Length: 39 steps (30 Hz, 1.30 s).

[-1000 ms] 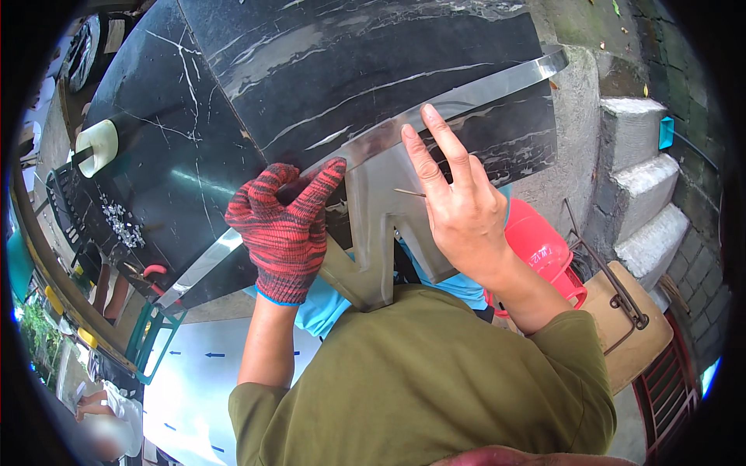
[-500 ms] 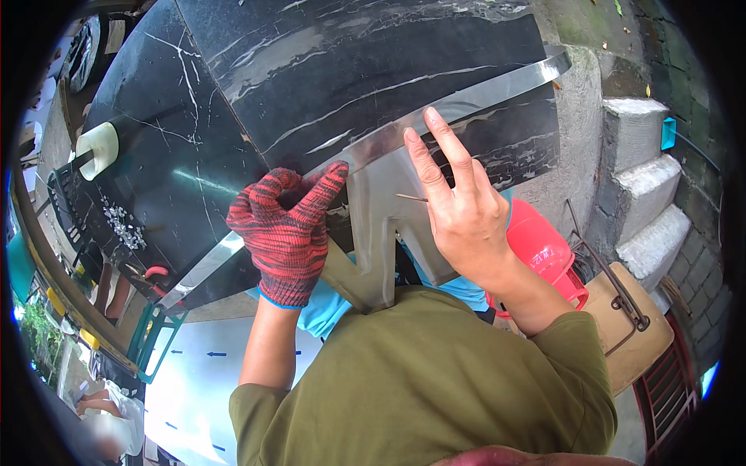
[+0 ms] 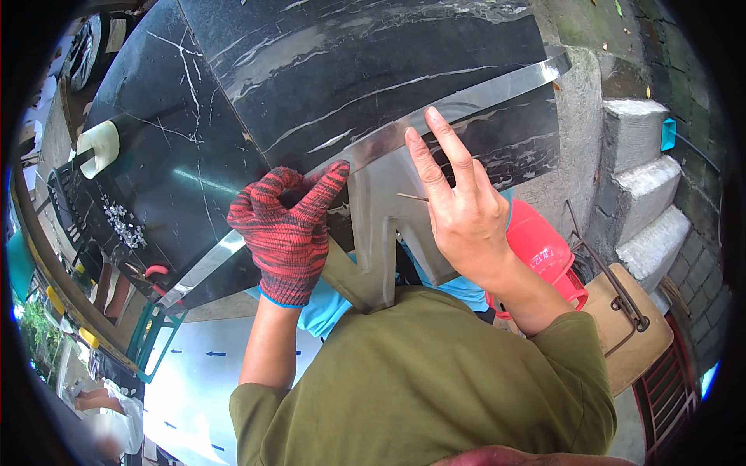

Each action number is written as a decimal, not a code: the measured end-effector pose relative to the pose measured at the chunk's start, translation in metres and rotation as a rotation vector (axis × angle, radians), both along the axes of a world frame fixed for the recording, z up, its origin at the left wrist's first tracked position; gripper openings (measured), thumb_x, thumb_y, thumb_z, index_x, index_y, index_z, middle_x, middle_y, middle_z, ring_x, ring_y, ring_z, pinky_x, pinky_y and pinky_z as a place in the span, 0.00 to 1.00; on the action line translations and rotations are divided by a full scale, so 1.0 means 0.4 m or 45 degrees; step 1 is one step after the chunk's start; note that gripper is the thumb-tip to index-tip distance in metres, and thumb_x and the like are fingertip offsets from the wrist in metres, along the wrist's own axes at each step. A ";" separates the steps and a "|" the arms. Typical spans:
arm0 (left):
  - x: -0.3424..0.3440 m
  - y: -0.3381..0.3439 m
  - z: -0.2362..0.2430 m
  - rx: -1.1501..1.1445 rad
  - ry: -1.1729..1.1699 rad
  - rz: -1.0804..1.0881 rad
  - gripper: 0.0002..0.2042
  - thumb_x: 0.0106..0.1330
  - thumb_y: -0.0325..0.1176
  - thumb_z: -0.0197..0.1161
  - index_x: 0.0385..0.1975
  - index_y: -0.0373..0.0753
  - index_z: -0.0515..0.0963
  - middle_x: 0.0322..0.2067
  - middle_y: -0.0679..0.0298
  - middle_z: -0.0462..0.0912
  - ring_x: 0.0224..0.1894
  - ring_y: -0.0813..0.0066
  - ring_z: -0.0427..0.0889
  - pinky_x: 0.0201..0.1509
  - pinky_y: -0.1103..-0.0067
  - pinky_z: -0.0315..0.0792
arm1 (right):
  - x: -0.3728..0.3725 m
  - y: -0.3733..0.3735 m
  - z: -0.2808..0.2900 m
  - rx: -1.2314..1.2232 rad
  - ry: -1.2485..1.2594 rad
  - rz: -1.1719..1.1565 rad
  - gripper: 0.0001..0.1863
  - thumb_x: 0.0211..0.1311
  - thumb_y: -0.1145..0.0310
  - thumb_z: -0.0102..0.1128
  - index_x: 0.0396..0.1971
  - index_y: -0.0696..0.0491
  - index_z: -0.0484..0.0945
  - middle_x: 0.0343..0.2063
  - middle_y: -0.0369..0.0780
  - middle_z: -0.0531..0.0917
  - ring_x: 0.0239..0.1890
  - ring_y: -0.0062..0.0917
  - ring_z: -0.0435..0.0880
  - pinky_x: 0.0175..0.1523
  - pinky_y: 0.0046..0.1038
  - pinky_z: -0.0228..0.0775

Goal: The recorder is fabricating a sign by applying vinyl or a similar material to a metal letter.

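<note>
A long, shiny metal strip (image 3: 497, 92) runs diagonally over the black table, its far right end curled. My left hand (image 3: 281, 233), in a red-and-black knit glove, pinches the strip with its fingers closed, beside a flat metal letter-shaped piece (image 3: 374, 203). That piece stands against the strip and reaches back to my shirt. My bare right hand (image 3: 468, 210) rests index and middle fingertips, stretched out, on the strip. A thin brown stick (image 3: 410, 196) juts from under this hand, seemingly held by the folded fingers, which are hidden.
The black marble-patterned table (image 3: 326, 93) carries a roll of pale tape (image 3: 97, 151), small clear bits (image 3: 123, 224) and red-handled pliers (image 3: 155, 270) at left. To the right are a red plastic stool (image 3: 540, 252), a tan folding seat (image 3: 629, 326) and concrete steps (image 3: 649, 182). Another person (image 3: 109, 415) is at lower left.
Both my hands and the metal strip stay in place. Only the person at lower left has shifted an arm slightly.
</note>
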State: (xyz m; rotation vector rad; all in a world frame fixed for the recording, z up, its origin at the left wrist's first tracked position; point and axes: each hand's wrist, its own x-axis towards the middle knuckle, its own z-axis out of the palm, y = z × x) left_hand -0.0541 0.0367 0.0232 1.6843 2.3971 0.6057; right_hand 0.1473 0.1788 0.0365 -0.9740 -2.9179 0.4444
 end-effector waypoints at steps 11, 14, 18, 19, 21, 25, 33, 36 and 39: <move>-0.002 0.002 0.005 -0.008 0.008 -0.029 0.30 0.47 0.25 0.72 0.50 0.69 0.89 0.43 0.67 0.77 0.40 0.65 0.80 0.44 0.68 0.73 | 0.013 0.002 0.085 -0.497 0.385 -0.130 0.38 0.54 0.87 0.61 0.69 0.52 0.75 0.59 0.45 0.76 0.38 0.31 0.85 0.36 0.30 0.81; -0.002 -0.001 0.012 -0.004 0.027 -0.009 0.31 0.47 0.24 0.71 0.51 0.68 0.89 0.44 0.67 0.77 0.41 0.64 0.80 0.47 0.65 0.73 | -0.003 -0.005 0.158 -0.709 0.387 -0.151 0.38 0.59 0.86 0.61 0.72 0.53 0.70 0.51 0.45 0.75 0.42 0.36 0.84 0.40 0.34 0.80; 0.003 -0.005 0.007 0.029 0.021 -0.010 0.30 0.48 0.24 0.71 0.51 0.67 0.88 0.46 0.66 0.78 0.43 0.62 0.81 0.49 0.64 0.73 | -0.018 -0.029 0.177 -1.068 0.340 -0.185 0.36 0.65 0.85 0.53 0.74 0.56 0.62 0.51 0.46 0.71 0.43 0.31 0.75 0.48 0.30 0.74; 0.001 -0.004 0.002 0.044 0.010 -0.020 0.30 0.48 0.24 0.71 0.51 0.66 0.88 0.46 0.66 0.78 0.44 0.62 0.81 0.50 0.64 0.73 | -0.026 -0.034 0.176 -1.087 0.321 -0.148 0.35 0.66 0.86 0.49 0.74 0.57 0.62 0.51 0.43 0.70 0.38 0.23 0.68 0.46 0.22 0.69; -0.003 -0.004 0.006 0.059 -0.001 -0.018 0.29 0.48 0.24 0.71 0.51 0.65 0.88 0.47 0.65 0.78 0.44 0.61 0.81 0.50 0.64 0.73 | -0.042 -0.042 0.178 -1.125 0.273 -0.169 0.36 0.67 0.87 0.49 0.76 0.56 0.62 0.51 0.44 0.69 0.42 0.25 0.70 0.48 0.25 0.70; 0.000 -0.004 0.014 0.025 -0.049 -0.015 0.29 0.48 0.25 0.71 0.52 0.65 0.88 0.46 0.64 0.79 0.45 0.60 0.81 0.52 0.64 0.73 | -0.071 -0.060 0.154 -1.025 0.333 -0.231 0.35 0.73 0.86 0.51 0.78 0.53 0.62 0.47 0.44 0.72 0.38 0.24 0.77 0.46 0.25 0.77; 0.000 -0.013 0.009 -0.003 -0.142 0.003 0.30 0.48 0.26 0.70 0.53 0.67 0.87 0.48 0.65 0.79 0.48 0.61 0.80 0.56 0.63 0.71 | -0.081 -0.059 0.111 -0.397 0.362 -0.007 0.22 0.63 0.86 0.61 0.59 0.63 0.78 0.62 0.51 0.79 0.54 0.44 0.88 0.52 0.36 0.84; -0.005 -0.007 0.010 0.017 -0.121 -0.015 0.30 0.48 0.26 0.70 0.53 0.66 0.88 0.47 0.65 0.79 0.47 0.61 0.80 0.55 0.64 0.72 | -0.076 -0.055 0.084 -0.330 0.258 0.009 0.27 0.60 0.86 0.61 0.62 0.64 0.76 0.65 0.50 0.78 0.55 0.42 0.88 0.53 0.35 0.85; -0.001 -0.005 0.013 0.020 -0.088 -0.015 0.30 0.48 0.25 0.69 0.52 0.66 0.88 0.46 0.65 0.79 0.45 0.62 0.80 0.52 0.65 0.72 | -0.064 -0.061 0.064 -0.269 0.225 0.017 0.31 0.56 0.87 0.60 0.64 0.64 0.75 0.68 0.49 0.76 0.52 0.39 0.89 0.51 0.32 0.85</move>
